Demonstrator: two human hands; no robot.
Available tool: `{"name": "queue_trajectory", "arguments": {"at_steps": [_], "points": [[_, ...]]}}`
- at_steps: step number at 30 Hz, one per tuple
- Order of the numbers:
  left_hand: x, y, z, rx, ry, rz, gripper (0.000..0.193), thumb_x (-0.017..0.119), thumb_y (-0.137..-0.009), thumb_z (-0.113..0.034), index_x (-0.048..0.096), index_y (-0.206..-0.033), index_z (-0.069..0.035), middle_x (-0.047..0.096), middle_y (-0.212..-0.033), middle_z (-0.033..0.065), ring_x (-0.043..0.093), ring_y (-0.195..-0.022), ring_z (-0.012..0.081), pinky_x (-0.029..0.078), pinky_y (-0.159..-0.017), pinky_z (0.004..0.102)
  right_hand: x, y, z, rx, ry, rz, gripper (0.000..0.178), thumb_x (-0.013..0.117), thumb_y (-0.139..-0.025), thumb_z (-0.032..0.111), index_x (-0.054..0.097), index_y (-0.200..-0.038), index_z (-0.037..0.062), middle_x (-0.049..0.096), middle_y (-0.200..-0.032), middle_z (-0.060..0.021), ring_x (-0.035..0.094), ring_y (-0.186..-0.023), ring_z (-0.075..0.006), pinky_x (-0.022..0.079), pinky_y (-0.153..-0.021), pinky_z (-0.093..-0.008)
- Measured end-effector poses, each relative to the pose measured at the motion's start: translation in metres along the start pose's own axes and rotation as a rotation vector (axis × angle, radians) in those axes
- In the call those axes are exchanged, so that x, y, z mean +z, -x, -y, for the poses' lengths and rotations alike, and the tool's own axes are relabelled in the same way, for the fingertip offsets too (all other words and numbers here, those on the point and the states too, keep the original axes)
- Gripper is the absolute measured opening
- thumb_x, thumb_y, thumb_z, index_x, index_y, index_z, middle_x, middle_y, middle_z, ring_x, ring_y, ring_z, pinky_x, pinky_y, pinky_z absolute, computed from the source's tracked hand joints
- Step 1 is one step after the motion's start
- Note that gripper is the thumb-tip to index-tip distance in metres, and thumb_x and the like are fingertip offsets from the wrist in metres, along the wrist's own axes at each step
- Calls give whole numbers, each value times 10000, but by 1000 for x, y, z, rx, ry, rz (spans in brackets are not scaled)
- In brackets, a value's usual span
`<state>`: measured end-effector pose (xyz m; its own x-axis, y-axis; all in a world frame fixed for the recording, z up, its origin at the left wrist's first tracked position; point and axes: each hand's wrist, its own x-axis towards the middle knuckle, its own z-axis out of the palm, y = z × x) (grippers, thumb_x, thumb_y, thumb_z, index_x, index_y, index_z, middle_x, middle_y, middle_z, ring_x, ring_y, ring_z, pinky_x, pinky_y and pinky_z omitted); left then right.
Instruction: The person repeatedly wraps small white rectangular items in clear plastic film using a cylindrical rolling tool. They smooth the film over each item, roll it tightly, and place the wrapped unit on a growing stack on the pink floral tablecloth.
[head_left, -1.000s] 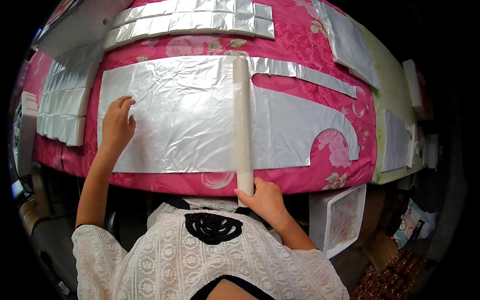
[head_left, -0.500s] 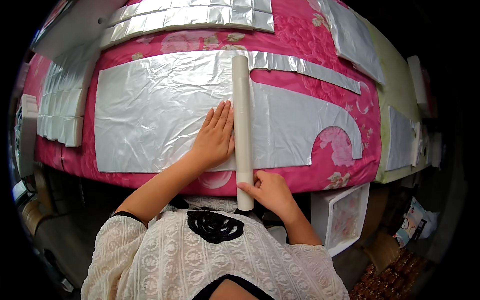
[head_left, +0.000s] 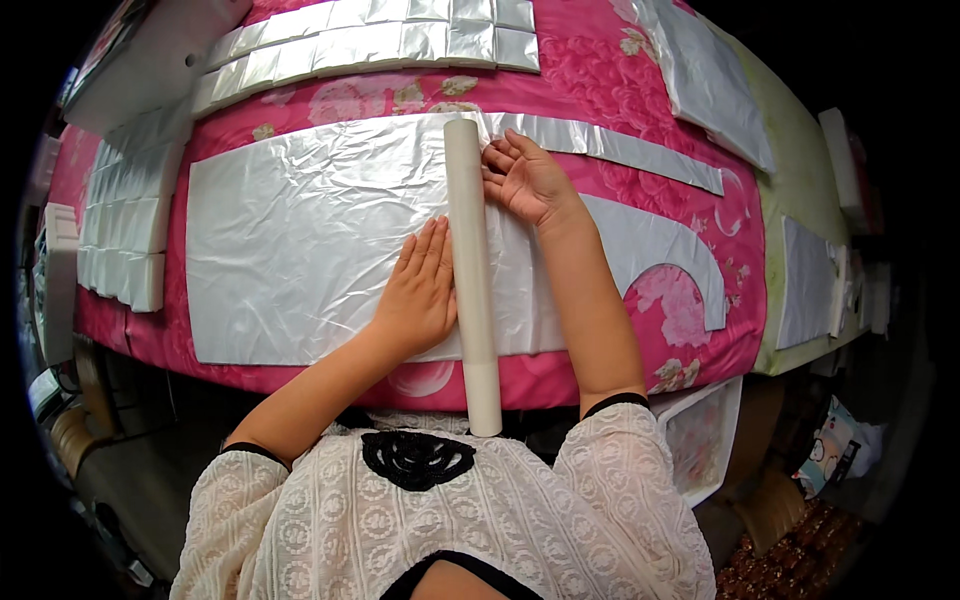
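Observation:
A thin silvery-white plastic apron (head_left: 300, 250) lies spread on the table, with curved cut-outs and two strap-like ends at the right. Across its middle rests a pale, smooth tube (head_left: 470, 270), its near end jutting past the table edge toward my body. My left hand (head_left: 420, 290) lies flat on the plastic, fingers stretched, its edge against the tube's left side. Near the far end of the tube, my right hand (head_left: 525, 180) is at its right side with fingers loosely bent and apart, fingertips by the tube. My right forearm covers part of the apron.
Folded silvery packets stand in rows at the back (head_left: 370, 45) and in stacks at the left (head_left: 125, 225). More plastic sheets (head_left: 700, 85) lie at the far right. A pink flowered cloth (head_left: 620, 85) covers the table. Below its right edge sits a white bin (head_left: 705, 440).
My right hand has let go of the tube's near end and moved up to its far end. The tube has shifted slightly left and nearer. My left hand stays flat beside it.

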<state>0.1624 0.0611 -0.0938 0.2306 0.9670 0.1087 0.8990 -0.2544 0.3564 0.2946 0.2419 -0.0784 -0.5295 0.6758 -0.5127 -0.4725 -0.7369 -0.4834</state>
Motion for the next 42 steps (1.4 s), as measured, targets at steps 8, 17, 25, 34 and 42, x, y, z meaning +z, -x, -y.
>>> {"name": "queue_trajectory", "arguments": {"at_steps": [8,17,25,34,42], "points": [[2,-1,2,17,-25,10,645,405,-822,-212,232,-1352,111,225,-1430,258,175,-1360,354,114,-1110,440,-63,-6,102,-457,-235,49,269,458,-892,228,560,-985,-3,604,-1083,-167,560,-1027,-322,437,-892,-486],[1,0,1,29,-5,-9,619,387,-854,-207,217,-1363,103,221,-1432,258,181,-1355,367,120,-1107,451,11,88,153,-973,114,-39,355,347,-947,238,428,-1204,7,539,-1197,-177,530,-1082,-308,413,-931,-410],[18,0,9,153,59,-178,626,398,-842,-208,223,-1355,105,217,-1425,275,191,-1350,380,130,-1101,475,165,14,-131,-732,1029,392,454,475,-916,220,421,-1266,-64,556,-1182,-225,525,-1130,-253,379,-966,-312],[21,-1,4,69,-28,-90,657,422,-800,-231,262,-1341,106,212,-1440,245,165,-1367,338,97,-1116,440,227,30,-248,-447,1347,729,625,487,-885,327,313,-1330,-76,381,-1332,-272,299,-1301,-350,188,-1083,-439],[22,-2,2,82,89,-287,629,361,-834,-225,230,-1348,112,179,-1443,265,124,-1372,356,71,-1116,449,53,100,-78,-1133,1742,515,460,661,-730,132,540,-1158,14,542,-1200,-128,479,-1151,-315,372,-974,-430]]}}
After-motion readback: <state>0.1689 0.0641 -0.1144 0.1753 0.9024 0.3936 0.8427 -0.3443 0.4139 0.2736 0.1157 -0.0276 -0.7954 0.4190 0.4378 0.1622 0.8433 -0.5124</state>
